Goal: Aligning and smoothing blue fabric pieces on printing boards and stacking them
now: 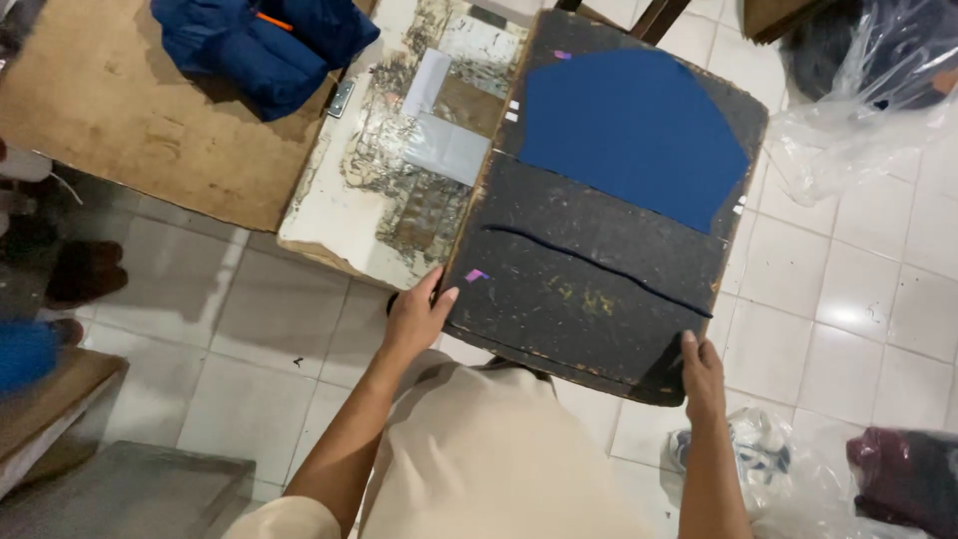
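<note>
Both hands, left [417, 317] at 9 o'clock, right [702, 371] at 4 o'clock, clamp the black board [599, 289] edges; tilting could slide the blue cloth [629, 130] off at 12 o'clock.

Counting now: two hands in view, the left hand [417, 317] and the right hand [702, 371], both on the near edge of one dark worn board [584, 299]. On that board, one blue fabric piece [629, 135] and one thin dark cord [599, 265] running across it. Two small purple scraps [476, 274] show on the board, one near, one far. Two benches: one white peeling bench [339, 215] and one brown bench [120, 110]. One folded blue garment [261, 45] on top. Two clear plastic bags [858, 110], one upper right, one lower right. One maroon cloth bundle [908, 479].
</note>
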